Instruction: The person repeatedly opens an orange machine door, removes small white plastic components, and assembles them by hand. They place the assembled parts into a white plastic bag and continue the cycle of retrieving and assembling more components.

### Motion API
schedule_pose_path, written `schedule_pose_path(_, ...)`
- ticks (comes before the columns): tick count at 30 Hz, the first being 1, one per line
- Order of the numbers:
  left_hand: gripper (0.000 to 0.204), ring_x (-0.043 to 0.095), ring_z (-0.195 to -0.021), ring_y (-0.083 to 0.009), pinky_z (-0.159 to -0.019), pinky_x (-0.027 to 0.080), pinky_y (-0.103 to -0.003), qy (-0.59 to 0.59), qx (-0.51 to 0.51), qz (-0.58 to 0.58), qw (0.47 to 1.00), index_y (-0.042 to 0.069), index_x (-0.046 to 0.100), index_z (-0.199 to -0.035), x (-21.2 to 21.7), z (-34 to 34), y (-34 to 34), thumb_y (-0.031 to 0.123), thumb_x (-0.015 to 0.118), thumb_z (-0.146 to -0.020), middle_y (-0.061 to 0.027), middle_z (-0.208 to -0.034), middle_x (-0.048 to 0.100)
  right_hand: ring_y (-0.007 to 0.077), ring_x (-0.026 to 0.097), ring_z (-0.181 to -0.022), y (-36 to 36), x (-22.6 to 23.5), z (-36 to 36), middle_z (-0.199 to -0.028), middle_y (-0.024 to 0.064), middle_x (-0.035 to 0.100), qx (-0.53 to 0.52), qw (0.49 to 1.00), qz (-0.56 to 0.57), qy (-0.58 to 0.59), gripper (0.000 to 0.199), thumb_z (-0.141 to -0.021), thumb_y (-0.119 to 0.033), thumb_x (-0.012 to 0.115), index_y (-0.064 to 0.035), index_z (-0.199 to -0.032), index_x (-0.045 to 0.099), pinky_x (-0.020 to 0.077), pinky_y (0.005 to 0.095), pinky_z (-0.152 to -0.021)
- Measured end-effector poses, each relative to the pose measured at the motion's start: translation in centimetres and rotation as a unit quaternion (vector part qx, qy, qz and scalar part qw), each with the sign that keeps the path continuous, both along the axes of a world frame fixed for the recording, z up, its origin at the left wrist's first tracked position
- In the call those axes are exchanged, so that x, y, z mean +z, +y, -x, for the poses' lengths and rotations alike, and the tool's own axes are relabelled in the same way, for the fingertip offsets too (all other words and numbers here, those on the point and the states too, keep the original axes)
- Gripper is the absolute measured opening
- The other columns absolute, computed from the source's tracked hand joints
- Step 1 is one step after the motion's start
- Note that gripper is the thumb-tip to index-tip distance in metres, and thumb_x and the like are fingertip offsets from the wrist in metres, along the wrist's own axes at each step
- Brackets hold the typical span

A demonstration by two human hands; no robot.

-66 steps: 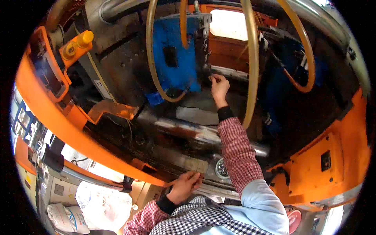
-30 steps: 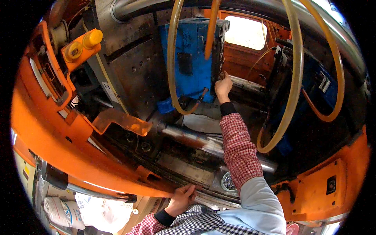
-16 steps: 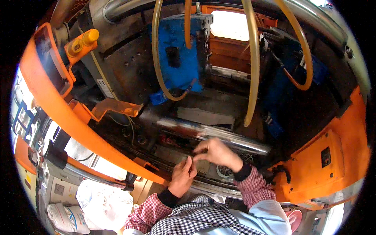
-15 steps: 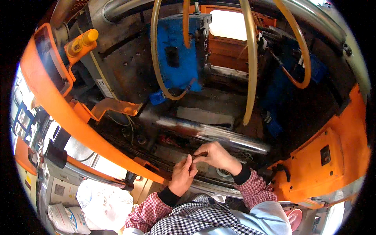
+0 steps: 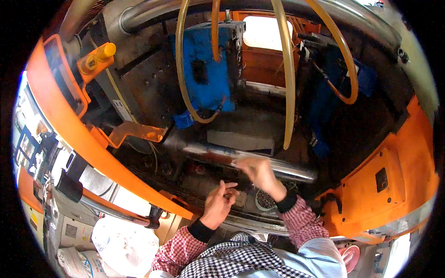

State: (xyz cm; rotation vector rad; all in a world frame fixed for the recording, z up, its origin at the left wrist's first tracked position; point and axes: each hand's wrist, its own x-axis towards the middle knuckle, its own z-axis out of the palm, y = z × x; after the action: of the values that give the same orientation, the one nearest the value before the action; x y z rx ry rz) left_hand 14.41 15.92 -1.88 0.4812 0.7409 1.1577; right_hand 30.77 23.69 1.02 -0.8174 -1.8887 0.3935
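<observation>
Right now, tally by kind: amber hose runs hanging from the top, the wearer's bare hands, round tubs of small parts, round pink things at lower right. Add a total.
Amber hose runs: 4
Left hand and right hand (blurred): 2
Tub of small parts: 1
Pink round thing, partly hidden: 1
Total: 8

A white bag [image 5: 124, 241] lies beside a sack [image 5: 73, 262].

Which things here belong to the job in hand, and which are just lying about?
Likely the job's:
round white-rimmed tub of small grey pieces, near the right hand
upright blue rectangular block, above centre

Apparently just lying about:
large shiny white bag, lower left
round pink plastic-looking item, lower right
</observation>
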Motion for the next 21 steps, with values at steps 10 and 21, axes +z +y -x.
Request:
schedule_pose_path(10,0.029,0.057,-0.086,-0.0195,-0.078,0.046,-0.030,0.097,-0.084,0.004,0.992,-0.004,0.046,-0.119,-0.8,1.4,-3.2,0.013,0.038,-0.097,-0.0137,-0.109,0.059,0.0309,0.060,-0.085,28.6,6.2,2.3,-0.089,0.0163,0.062,-0.375,0.903,-0.047,0.205,0.016,-0.081,-0.014,0.063,-0.0005,-0.088,0.068,0.0455,0.0376,-0.076)
schedule_pose_path(21,0.031,0.054,-0.075,-0.0142,-0.068,0.044,-0.025,0.121,-0.080,0.051,0.988,-0.003,0.048,-0.119,0.0,2.0,-3.4,0.018,0.037,-0.099,-0.0122,-0.103,0.061,0.0318,0.059,-0.084,33.2,5.1,3.1,-0.087,0.0163,0.061,-0.355,0.909,-0.065,0.210,0.018,-0.078,-0.011,0.065,0.0007,-0.091,0.067,0.0454,0.0385,-0.074)
